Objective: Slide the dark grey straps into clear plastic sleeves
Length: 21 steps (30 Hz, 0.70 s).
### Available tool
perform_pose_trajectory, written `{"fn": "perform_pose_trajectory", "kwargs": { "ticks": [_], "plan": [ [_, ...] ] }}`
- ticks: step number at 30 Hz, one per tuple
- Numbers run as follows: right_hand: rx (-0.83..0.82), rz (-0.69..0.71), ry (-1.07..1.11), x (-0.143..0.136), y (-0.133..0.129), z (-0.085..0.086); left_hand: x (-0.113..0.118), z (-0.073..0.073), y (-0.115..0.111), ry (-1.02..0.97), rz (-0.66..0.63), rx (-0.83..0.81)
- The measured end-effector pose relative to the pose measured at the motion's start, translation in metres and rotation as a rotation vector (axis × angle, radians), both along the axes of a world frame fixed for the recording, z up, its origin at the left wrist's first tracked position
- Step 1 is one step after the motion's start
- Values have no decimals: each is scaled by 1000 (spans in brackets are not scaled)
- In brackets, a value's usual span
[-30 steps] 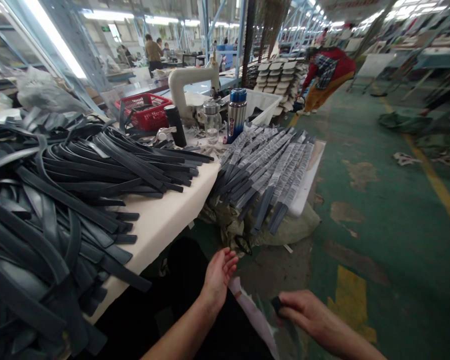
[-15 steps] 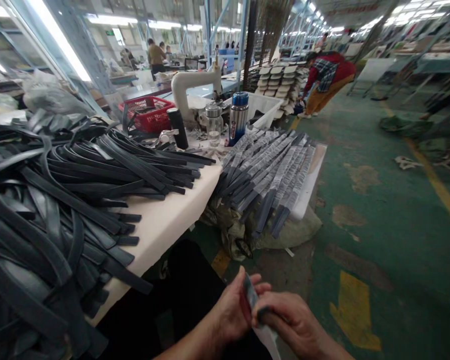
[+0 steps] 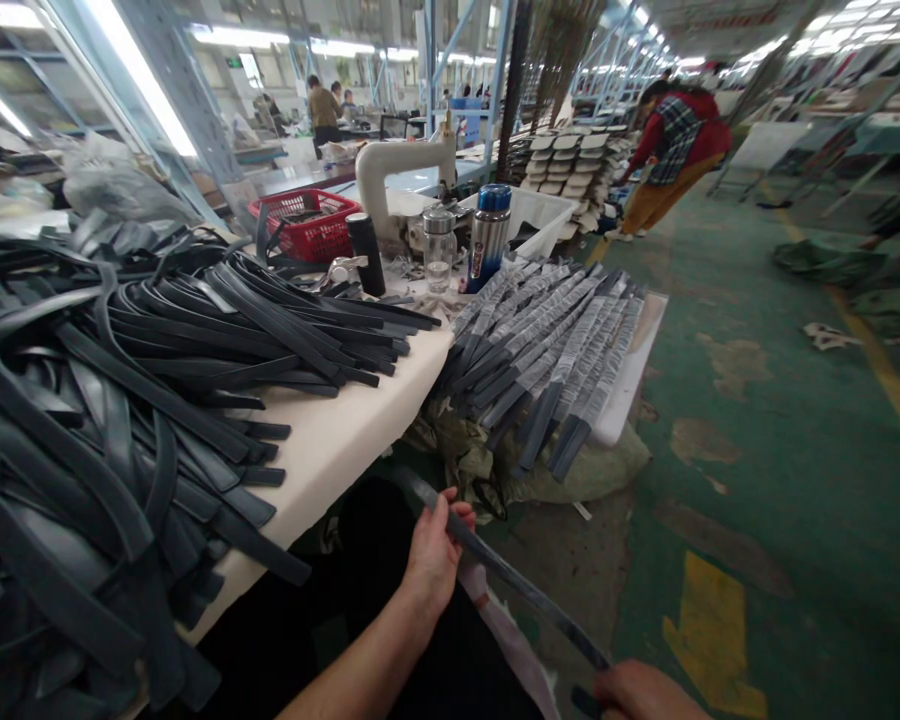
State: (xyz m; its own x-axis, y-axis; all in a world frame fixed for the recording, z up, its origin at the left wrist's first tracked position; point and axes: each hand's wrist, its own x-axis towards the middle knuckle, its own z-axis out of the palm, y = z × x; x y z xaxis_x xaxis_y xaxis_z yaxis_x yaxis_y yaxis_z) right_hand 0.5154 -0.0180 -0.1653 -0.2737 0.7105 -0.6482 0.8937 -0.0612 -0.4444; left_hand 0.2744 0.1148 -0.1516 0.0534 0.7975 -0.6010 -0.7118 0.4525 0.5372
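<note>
A long dark strip (image 3: 529, 588) stretches between my two hands, over my lap. My left hand (image 3: 436, 545) grips it near its upper end, the fingers wrapped round it. At the bottom edge my right hand (image 3: 641, 692) holds the lower end, partly cut off by the frame. Below the strip hangs a pale cloth (image 3: 504, 632). A big pile of loose dark strips (image 3: 262, 320) covers the table (image 3: 360, 435) on the left. Strips with crinkled clear wrapping (image 3: 562, 330) lie in a stack in front of me.
Behind the piles stand a steel-and-blue bottle (image 3: 489, 240), a glass jar (image 3: 439, 250), a black cylinder (image 3: 366, 254), a red basket (image 3: 311, 225) and a cream machine arm (image 3: 371, 180). A person (image 3: 675, 140) bends over at the back right.
My hands have moved apart, the right one down and to the right, the left one slightly up. The strip now shows stretched out between them. The view has shifted slightly.
</note>
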Motion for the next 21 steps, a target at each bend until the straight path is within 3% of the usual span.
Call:
{"fn": "perform_pose_trajectory", "kwargs": {
  "ticks": [3,8,12,16,21],
  "plan": [
    [93,-78,211,-11,18,17,3,-1,-9,65,-138,115],
    [231,-480,854,-46,67,64,-1,14,-18,262,-412,294],
    [-7,-716,1264,-70,105,82,-6,35,-20,303,-723,455],
    [-113,-783,1479,-83,131,97,-8,44,-24,323,-894,642],
    [54,-682,1432,-89,142,120,-10,49,-27,262,-920,636]
  ]
}}
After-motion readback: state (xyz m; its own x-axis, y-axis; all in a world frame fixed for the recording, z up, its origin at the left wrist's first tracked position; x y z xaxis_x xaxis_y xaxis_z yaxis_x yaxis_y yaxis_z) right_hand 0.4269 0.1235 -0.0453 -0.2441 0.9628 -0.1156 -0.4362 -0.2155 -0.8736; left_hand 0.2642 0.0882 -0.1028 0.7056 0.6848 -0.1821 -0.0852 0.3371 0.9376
